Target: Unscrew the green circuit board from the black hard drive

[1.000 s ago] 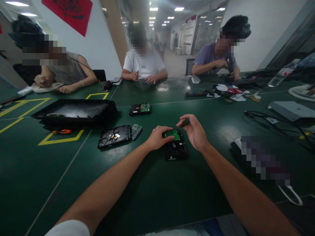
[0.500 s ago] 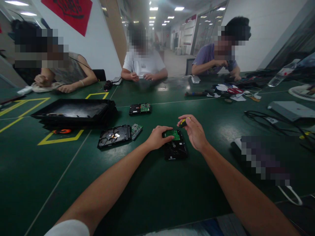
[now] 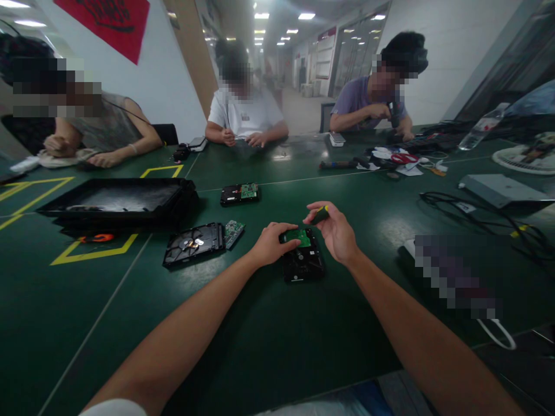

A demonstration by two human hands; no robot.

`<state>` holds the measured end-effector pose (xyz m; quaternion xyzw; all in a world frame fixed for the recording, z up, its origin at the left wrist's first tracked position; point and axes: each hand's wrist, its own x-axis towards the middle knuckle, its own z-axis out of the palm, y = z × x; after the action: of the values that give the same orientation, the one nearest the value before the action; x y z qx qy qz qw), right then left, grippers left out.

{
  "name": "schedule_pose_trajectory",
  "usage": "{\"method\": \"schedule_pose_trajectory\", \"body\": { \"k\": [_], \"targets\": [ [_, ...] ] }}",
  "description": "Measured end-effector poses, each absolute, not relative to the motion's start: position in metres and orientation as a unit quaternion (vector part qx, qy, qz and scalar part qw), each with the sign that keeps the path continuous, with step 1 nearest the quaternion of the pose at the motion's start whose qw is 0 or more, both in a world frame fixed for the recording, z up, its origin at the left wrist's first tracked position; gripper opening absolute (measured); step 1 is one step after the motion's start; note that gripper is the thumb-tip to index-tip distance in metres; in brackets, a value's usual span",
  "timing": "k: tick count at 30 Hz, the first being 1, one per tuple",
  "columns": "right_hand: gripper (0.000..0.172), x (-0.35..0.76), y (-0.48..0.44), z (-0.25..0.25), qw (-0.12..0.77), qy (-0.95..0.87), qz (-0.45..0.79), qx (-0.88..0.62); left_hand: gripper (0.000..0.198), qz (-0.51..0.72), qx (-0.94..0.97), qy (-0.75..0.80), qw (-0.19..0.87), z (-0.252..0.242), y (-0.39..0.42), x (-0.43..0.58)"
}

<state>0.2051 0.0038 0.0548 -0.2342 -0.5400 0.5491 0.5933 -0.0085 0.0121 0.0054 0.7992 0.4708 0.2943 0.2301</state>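
Observation:
Flat on the green table in front of me lies a black hard drive (image 3: 303, 266) with a green circuit board on its far half. My left hand (image 3: 272, 244) grips its left side, the thumb across the board and the fingers at the far edge. In my right hand (image 3: 338, 236) is a small screwdriver (image 3: 319, 215) with a black and yellow handle, pinched above the drive's far right corner. Its tip is too small to make out. Left of the drive are an opened hard drive (image 3: 193, 244) and a loose circuit board (image 3: 235, 234).
Another hard drive (image 3: 240, 194) lies farther back. Stacked black trays (image 3: 119, 199) stand at left, with an orange-handled tool (image 3: 97, 237) before them. Cables (image 3: 451, 203), a grey metal box (image 3: 505, 189) and a bottle (image 3: 482, 128) are at right. Three people sit across the table.
The screwdriver's handle has tilted and shows more of its length above the drive. My left hand keeps its grip. The whole view has shifted slightly, with things appearing farther left.

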Motion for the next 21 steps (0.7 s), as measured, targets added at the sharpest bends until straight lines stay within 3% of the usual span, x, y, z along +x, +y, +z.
{"method": "schedule_pose_trajectory", "body": {
  "k": [9,21],
  "targets": [
    [0.026,0.2075,0.003,0.0556,0.583,-0.566,0.527,-0.251,0.049,0.296,0.8,0.466,0.234,0.0065,0.0109,-0.0094],
    [0.039,0.204,0.0001,0.0601,0.596,-0.513,0.566,-0.248,0.049,0.288,0.801,0.473,0.229,0.0083,0.0104,-0.0089]
  ]
}}
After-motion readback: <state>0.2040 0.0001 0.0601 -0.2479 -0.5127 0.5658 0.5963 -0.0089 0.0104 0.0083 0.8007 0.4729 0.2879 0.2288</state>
